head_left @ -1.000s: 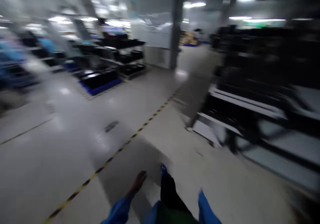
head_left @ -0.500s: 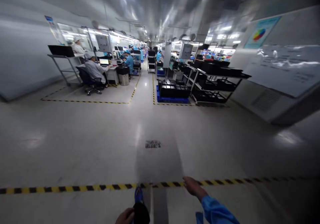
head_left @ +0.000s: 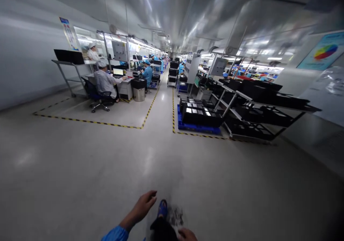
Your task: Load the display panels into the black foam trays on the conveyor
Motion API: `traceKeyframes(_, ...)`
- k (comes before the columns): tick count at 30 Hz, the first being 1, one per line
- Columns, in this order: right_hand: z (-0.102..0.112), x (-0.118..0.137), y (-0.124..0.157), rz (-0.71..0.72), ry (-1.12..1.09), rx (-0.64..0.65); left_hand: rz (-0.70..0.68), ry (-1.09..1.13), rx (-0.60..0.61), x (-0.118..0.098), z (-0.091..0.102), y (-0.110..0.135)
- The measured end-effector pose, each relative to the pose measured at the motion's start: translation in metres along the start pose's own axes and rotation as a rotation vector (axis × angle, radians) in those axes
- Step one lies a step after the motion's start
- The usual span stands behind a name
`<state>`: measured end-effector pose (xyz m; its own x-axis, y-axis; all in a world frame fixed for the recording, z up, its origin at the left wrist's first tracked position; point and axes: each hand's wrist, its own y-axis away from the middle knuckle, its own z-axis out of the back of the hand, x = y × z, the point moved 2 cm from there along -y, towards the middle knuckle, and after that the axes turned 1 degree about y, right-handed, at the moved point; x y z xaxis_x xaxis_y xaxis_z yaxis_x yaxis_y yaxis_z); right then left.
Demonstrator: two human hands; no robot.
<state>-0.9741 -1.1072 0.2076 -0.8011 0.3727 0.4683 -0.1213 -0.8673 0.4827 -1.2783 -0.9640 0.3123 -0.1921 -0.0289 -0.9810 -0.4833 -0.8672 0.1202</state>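
I am walking across a glossy grey factory floor [head_left: 80, 169]. My left hand [head_left: 143, 206] swings in front of me at the bottom centre, blue sleeve behind it, fingers loosely spread and holding nothing. Only the top of my right hand [head_left: 187, 235] shows at the bottom edge, so its fingers are hidden. Between the hands I see my dark trouser leg and a blue shoe [head_left: 162, 208] stepping forward.
An aisle [head_left: 163, 101] runs ahead between yellow-black floor tape lines. On the left, seated people in caps work at a desk [head_left: 126, 85] beside a metal bin [head_left: 139, 94]. On the right stand a blue pallet with black trays [head_left: 200, 116] and a metal rack with black trays [head_left: 258, 108].
The view has swung from a blurred side rack to the aisle, and I have passed the tape line. My left hand has swung forward; my right hand has dropped to the bottom edge.
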Motion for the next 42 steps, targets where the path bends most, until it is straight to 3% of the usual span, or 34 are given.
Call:
traceKeyframes(2,0.047,0.016,-0.085,-0.047,0.023,0.004,0.014,-0.012,-0.002,-0.002,0.02,-0.087)
traceKeyframes(4,0.111,0.054,-0.174,-0.031,0.013,-0.01,0.06,0.005,-0.033,-0.004,0.041,-0.168)
traceKeyframes(8,0.26,0.178,-0.354,0.058,-0.018,-0.073,0.092,0.085,0.014,-0.023,0.097,-0.31)
traceKeyframes(10,0.324,0.245,-0.447,0.131,-0.029,-0.057,0.078,0.096,0.029,-0.03,0.138,-0.374)
traceKeyframes(12,0.372,0.306,-0.537,0.206,-0.028,-0.011,0.109,0.088,-0.022,-0.029,0.187,-0.439)
traceKeyframes(16,0.431,0.394,-0.699,0.264,-0.051,0.024,0.179,0.07,-0.197,-0.021,0.292,-0.584)
traceKeyframes(19,0.462,0.426,-0.792,0.175,-0.157,0.066,0.15,0.034,-0.264,-0.049,0.366,-0.714)
traceKeyframes(21,0.486,0.433,-0.842,0.123,-0.275,0.091,0.114,0.0,-0.217,-0.089,0.41,-0.806)
traceKeyframes(24,0.533,0.424,-0.917,-0.002,-0.478,0.04,0.012,-0.059,-0.04,-0.166,0.467,-0.946)
traceKeyframes(27,0.592,0.41,-1.01,-0.163,-0.598,-0.051,-0.099,-0.115,0.136,-0.231,0.506,-1.085)
traceKeyframes(30,0.661,0.422,-1.125,-0.202,-0.615,-0.076,-0.131,-0.115,0.208,-0.27,0.528,-1.222)
traceKeyframes(33,0.746,0.475,-1.256,-0.165,-0.569,-0.067,-0.073,-0.057,0.187,-0.29,0.549,-1.352)
traceKeyframes(36,0.843,0.557,-1.39,-0.037,-0.518,-0.054,-0.067,-0.002,0.182,-0.295,0.586,-1.467)
traceKeyframes(39,0.932,0.64,-1.524,0.163,-0.352,0.02,-0.059,0.013,0.098,-0.276,0.642,-1.579)
traceKeyframes(42,1.001,0.705,-1.652,0.273,-0.12,0.043,0.044,0.052,-0.079,-0.241,0.706,-1.701)
